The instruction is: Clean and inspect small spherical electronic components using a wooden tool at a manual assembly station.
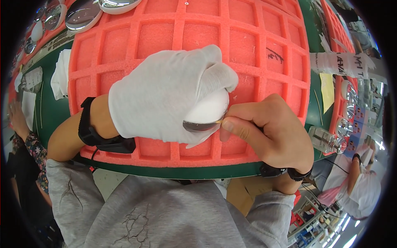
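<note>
1. Left hand (165,97), in a white cotton glove, has its grip wrapped around a shiny round metal disc (200,125), right over the near edge of the orange foam tray (256,49).
2. Right hand (266,128), bare, pinches a thin yellowish stick (218,121) tight against the disc's rim.
3. Looks mid-job to me: every tray pocket near the disc is empty.
4. More shiny discs (82,14) sit beyond the tray's far left corner.

1 red foam grid tray (256,41), 1 gloved hand (165,99), 1 bare hand (269,128), 1 shiny metal piece (198,126)
</note>
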Action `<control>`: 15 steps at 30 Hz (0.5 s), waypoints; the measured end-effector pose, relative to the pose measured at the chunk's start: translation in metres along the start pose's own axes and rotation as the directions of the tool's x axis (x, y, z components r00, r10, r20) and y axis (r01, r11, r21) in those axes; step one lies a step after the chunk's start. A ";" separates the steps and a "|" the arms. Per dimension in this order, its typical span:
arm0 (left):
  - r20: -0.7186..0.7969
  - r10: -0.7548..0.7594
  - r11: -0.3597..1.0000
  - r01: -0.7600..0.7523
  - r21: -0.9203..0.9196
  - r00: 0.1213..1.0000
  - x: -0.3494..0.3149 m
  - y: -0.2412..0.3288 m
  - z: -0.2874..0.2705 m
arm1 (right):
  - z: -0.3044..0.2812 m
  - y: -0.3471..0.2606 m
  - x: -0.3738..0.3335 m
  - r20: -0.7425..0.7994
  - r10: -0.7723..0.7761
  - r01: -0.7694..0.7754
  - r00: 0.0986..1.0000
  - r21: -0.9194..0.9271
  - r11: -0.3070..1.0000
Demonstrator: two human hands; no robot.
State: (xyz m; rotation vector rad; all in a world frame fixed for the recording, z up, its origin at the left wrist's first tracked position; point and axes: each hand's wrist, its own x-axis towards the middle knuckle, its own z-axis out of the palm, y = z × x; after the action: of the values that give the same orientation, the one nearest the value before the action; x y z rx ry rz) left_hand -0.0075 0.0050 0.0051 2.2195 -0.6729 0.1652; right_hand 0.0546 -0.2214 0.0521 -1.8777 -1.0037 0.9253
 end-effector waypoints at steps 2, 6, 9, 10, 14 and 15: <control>0.011 -0.001 1.000 0.001 0.023 1.000 -0.001 0.000 -0.001 | 0.000 0.000 0.001 0.009 -0.020 0.020 1.000 -0.002 1.000; 0.020 -0.001 1.000 0.000 0.021 1.000 0.000 -0.002 -0.001 | 0.000 -0.005 0.002 0.036 0.012 -0.011 0.999 -0.031 0.999; 0.075 -0.025 0.998 0.021 0.063 0.997 0.003 0.003 -0.005 | 0.002 -0.019 0.000 0.029 0.089 -0.083 0.996 -0.161 0.983; 0.103 -0.037 0.996 0.028 0.085 0.994 0.004 0.004 -0.007 | 0.002 -0.019 0.001 0.030 0.087 -0.081 0.996 -0.163 0.983; 0.055 -0.032 0.999 0.031 0.026 0.998 -0.001 -0.003 -0.004 | -0.002 -0.013 0.006 0.071 0.117 -0.110 0.991 -0.096 0.989; 0.047 -0.025 0.999 0.024 0.031 0.999 0.000 -0.004 -0.005 | -0.004 -0.007 0.004 0.074 0.105 -0.102 0.992 -0.045 0.994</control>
State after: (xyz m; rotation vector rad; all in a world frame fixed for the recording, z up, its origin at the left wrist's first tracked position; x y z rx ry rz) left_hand -0.0053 0.0102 0.0058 2.2662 -0.6727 0.1114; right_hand 0.0578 -0.2165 0.0594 -1.9568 -0.9848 1.0506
